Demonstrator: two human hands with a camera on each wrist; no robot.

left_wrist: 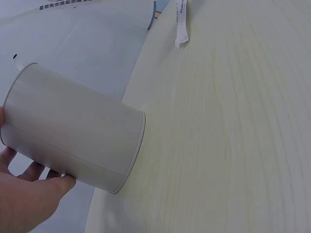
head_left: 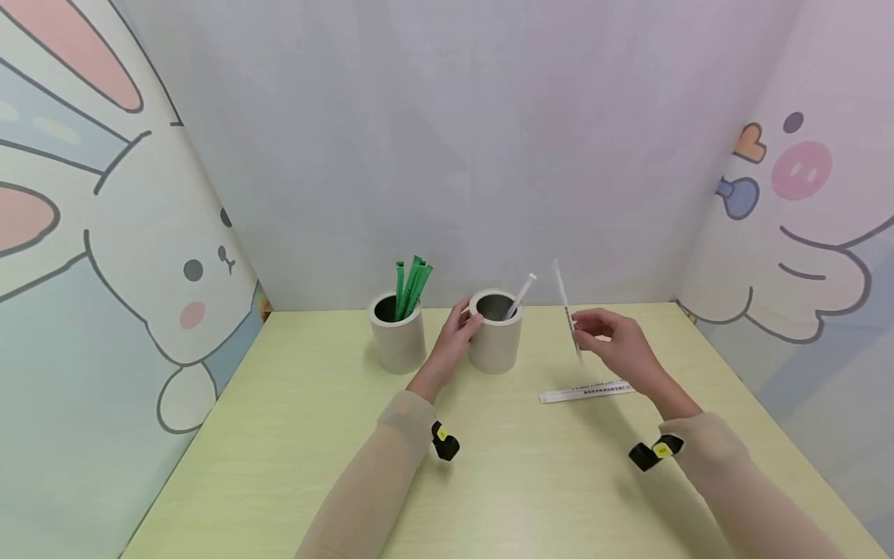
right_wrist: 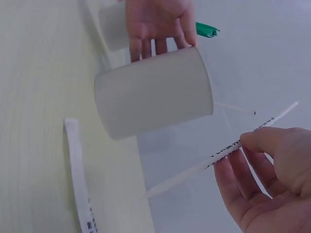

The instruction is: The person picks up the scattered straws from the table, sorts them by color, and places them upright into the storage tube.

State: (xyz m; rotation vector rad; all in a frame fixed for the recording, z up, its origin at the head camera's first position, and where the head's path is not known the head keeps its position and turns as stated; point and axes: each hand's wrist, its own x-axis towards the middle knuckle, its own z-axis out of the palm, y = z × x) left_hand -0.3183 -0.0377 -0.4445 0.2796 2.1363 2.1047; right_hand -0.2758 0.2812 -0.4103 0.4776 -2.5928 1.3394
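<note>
My left hand [head_left: 447,348] grips the left side of a pale grey cylindrical holder [head_left: 496,347], its thumb near the rim. The holder stands upright on the table, and a slim white stick-shaped packet [head_left: 521,295] leans out of its mouth. To the right, my right hand [head_left: 618,347] pinches another white stick packet [right_wrist: 182,178] between thumb and fingers. Dark print runs along this packet, which is raised above the table and apart from the holder. Below it, a further white printed packet [head_left: 580,393] lies flat, partly hidden by the right hand.
A second pale holder [head_left: 400,345] with several green sticks [head_left: 414,287] stands left of my left hand. The light yellow-green table [head_left: 293,435] ends at a plain grey backdrop [head_left: 433,155]. Cartoon-printed panels [head_left: 161,295] flank both sides.
</note>
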